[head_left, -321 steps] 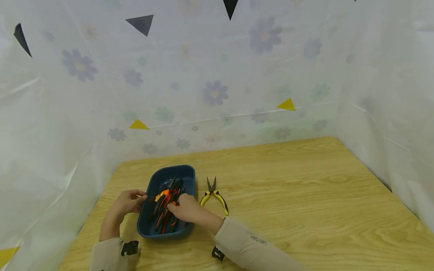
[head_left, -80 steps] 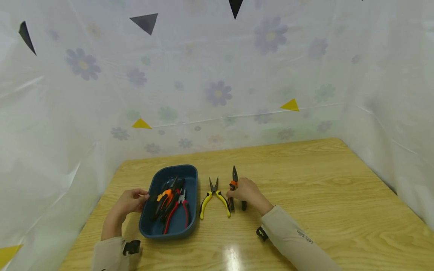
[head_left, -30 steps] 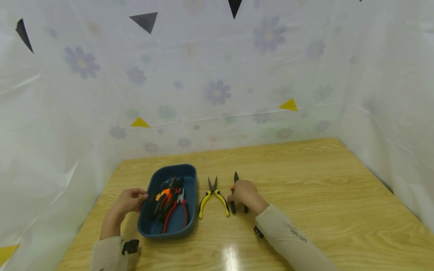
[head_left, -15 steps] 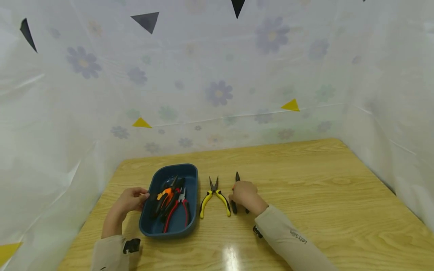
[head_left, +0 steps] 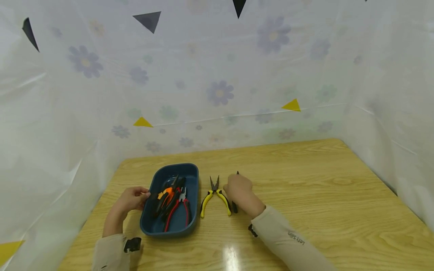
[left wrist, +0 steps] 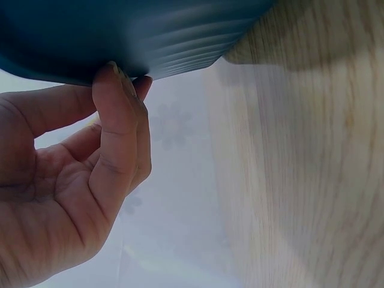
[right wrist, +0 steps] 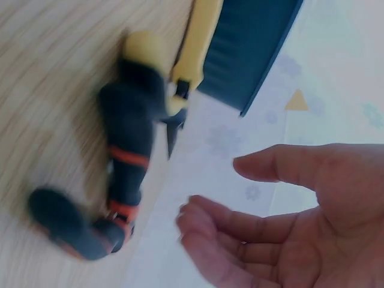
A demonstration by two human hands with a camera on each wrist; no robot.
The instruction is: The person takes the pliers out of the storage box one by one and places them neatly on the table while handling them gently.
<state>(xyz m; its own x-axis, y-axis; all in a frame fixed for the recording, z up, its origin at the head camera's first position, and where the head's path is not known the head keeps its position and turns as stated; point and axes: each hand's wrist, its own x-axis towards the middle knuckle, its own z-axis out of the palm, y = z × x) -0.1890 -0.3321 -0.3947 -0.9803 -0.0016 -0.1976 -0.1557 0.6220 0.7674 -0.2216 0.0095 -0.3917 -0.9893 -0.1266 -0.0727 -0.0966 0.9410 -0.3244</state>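
Observation:
My left hand (head_left: 130,199) holds the left rim of the dark blue bin (head_left: 194,184), its fingertips (left wrist: 114,96) against the outer wall in the left wrist view. Inside lie red-handled pliers (head_left: 187,212), orange-and-black pliers (head_left: 167,194) and other dark-handled tools, partly overlapping. Just right of the bin, yellow-and-black needle-nose pliers (head_left: 205,203) lie spread on the table. My right hand (head_left: 240,192) hovers over black pliers with orange bands (right wrist: 129,132), hiding most of them in the head view. In the right wrist view its thumb and fingers stand apart, with nothing between them.
The wood-grain table (head_left: 305,180) reaches to the right and toward the back. White plastic sheeting with a flower print (head_left: 220,92) hangs behind and at both sides. Yellow and dark triangles are on it.
Over the longer span, my right hand moved the orange-banded black pliers from the bin to the table. It has now let go and shifted slightly left. My left hand stays at the rim.

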